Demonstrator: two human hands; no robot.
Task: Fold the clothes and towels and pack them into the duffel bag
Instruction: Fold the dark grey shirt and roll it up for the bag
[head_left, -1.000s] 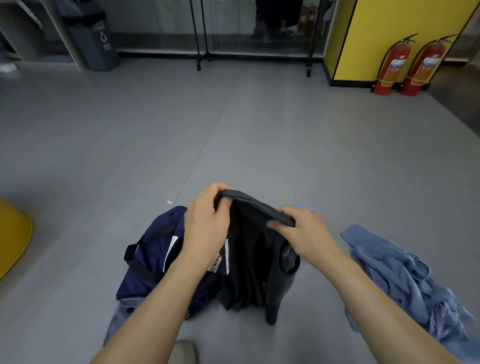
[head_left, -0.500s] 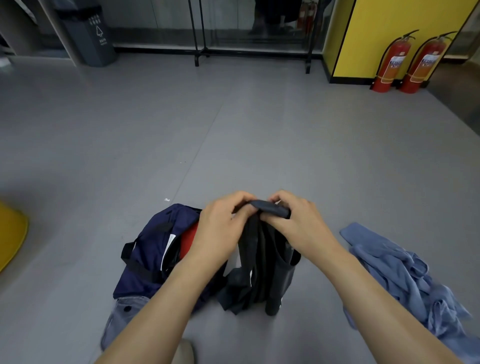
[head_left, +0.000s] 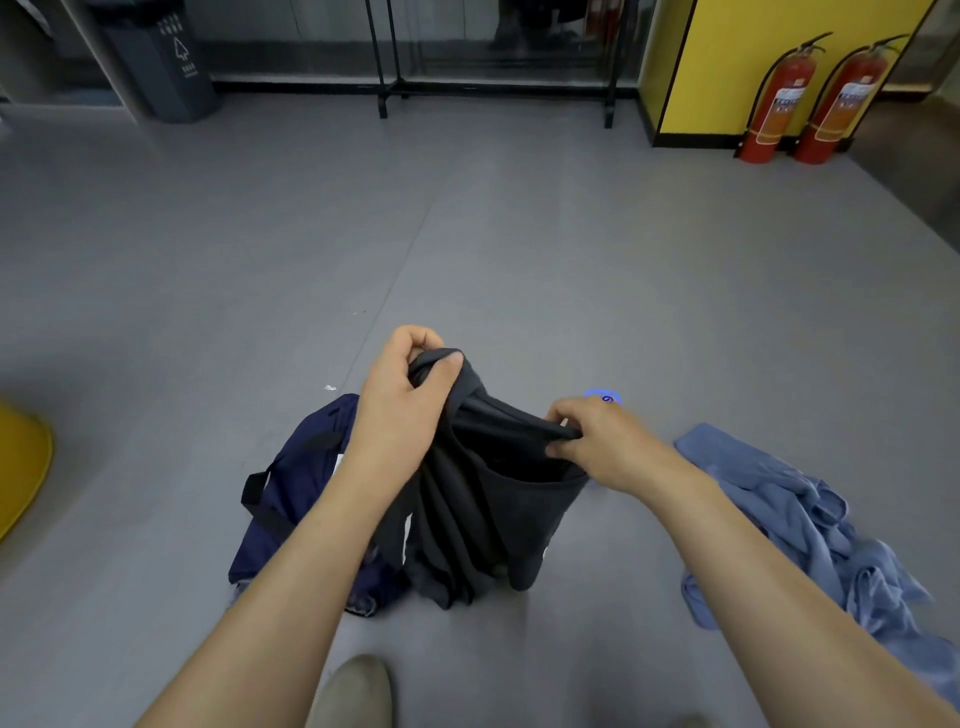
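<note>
A dark grey garment (head_left: 483, 509) hangs in the air in front of me, its lower end touching the floor. My left hand (head_left: 405, 410) grips its upper edge at the left, raised higher. My right hand (head_left: 602, 441) pinches the same edge at the right, lower down. Behind and left of the garment lies the navy duffel bag (head_left: 296, 483) on the floor, partly hidden by my left forearm. A crumpled light blue garment (head_left: 795, 519) lies on the floor to the right.
Grey floor all around. A yellow object (head_left: 21, 478) sits at the left edge. Two red fire extinguishers (head_left: 810, 98) stand by a yellow wall at the back right, a dark bin (head_left: 171, 62) at the back left, a black rack (head_left: 493, 88) between them. My shoe (head_left: 353, 691) shows at the bottom.
My hands, close together half a second ago, have drawn apart along the garment's edge; the left hand rose and the right moved right, spreading the dark cloth open.
</note>
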